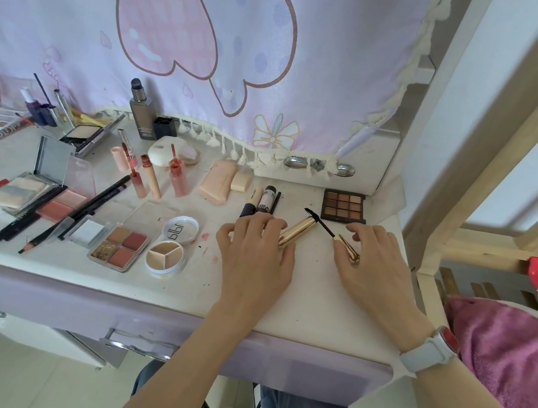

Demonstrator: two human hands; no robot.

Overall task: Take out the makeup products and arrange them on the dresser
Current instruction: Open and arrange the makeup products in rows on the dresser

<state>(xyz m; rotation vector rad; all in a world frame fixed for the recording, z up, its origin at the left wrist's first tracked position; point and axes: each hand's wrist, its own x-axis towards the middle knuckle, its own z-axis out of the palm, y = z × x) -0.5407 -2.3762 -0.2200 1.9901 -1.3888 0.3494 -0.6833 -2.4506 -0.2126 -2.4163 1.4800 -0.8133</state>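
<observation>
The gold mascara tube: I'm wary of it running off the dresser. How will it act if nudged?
The gold tube lies on its side and looks round and smooth, so it would likely roll. It seems stiff and probably light. Its mouth is open, the wand being out by the right hand, so it may smear the dresser.

Hands [256, 250] on opened gold mascara [298, 230]
</observation>
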